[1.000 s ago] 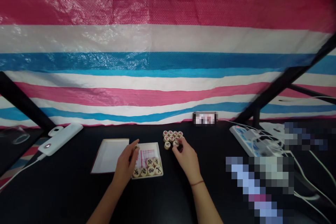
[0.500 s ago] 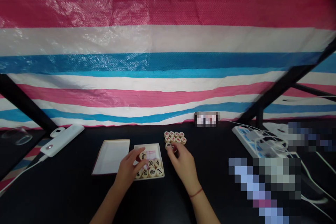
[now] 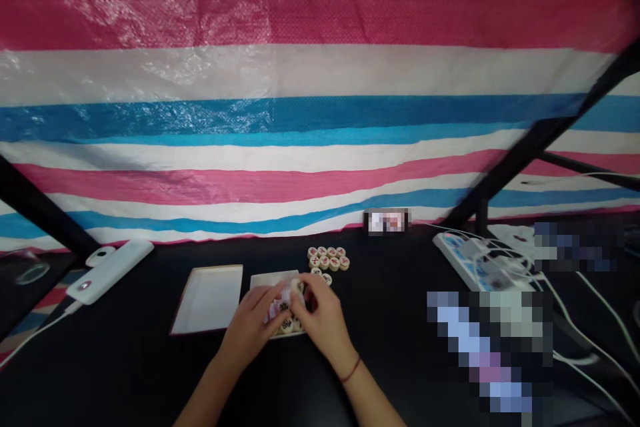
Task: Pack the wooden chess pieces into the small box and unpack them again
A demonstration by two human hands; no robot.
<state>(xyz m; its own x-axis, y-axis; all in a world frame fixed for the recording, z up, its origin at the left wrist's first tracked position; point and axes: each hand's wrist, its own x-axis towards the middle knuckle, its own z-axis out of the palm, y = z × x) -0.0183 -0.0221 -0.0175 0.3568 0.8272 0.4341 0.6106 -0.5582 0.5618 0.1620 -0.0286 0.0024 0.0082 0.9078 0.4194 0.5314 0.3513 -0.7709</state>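
My right hand pinches a xiangqi piece, a pale round disc, over the right side of a shallow white box. My left hand reaches over the box from the left, its thumb and fingers apart around a black-marked piece. Other black-marked pieces lie along the box's near side, partly covered by my hands. Just right of the box, two black-marked pieces rest on the table. Behind them, red-marked pieces stand in two close rows.
An open white box lid lies left of the box on the black table. A white power strip is at the far left, another strip with tangled cables at the right. Striped plastic sheeting hangs behind.
My right hand has moved left from the table pieces to the box and now holds a piece there. Two black-marked pieces show beside the red ones. My left hand has shifted slightly and lowered.
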